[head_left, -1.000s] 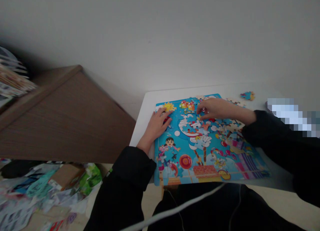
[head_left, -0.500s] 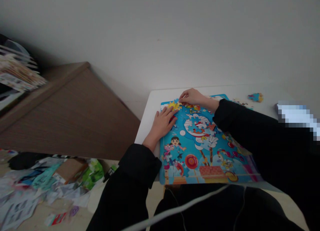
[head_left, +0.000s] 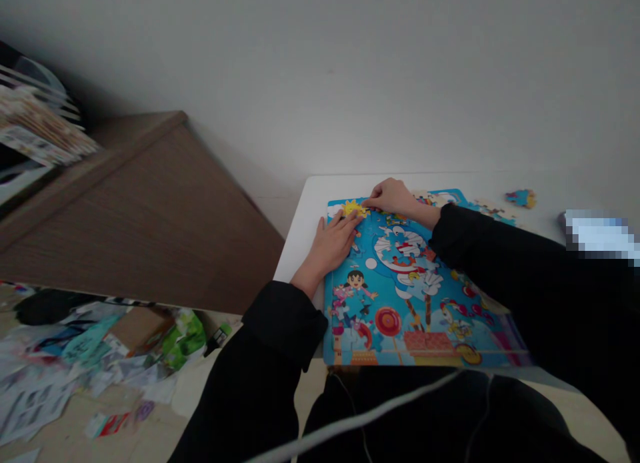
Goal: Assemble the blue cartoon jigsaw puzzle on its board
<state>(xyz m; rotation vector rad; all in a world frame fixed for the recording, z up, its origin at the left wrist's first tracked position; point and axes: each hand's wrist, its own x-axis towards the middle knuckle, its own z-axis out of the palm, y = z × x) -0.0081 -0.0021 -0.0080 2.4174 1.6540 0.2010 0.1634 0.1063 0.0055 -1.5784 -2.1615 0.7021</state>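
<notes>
A colourful cartoon jigsaw puzzle (head_left: 388, 321) lies on the white table, showing a large blue-and-white cat figure with gaps and loose pieces about its middle. My left hand (head_left: 336, 241) rests on its upper left part, palm down and fingers spread, the tips just below the yellow sun (head_left: 355, 208). At the top edge, beside the sun, my right hand (head_left: 391, 196) pinches with thumb and finger together. A puzzle piece seems to be under those fingertips, mostly hidden by them.
Loose puzzle pieces (head_left: 493, 211) lie past the board's upper right corner, with a small joined clump (head_left: 521, 197) farther right. A blurred-out device (head_left: 600, 233) is at the table's right. Left stands a brown cabinet (head_left: 150, 216); clutter (head_left: 135, 329) covers the floor. A pale cable (head_left: 370, 417) crosses my lap.
The light blue piece at my right fingertips, tilted up earlier, no longer shows above the sun; those fingers are lower against the board. My left hand stays spread. The view has shifted slightly.
</notes>
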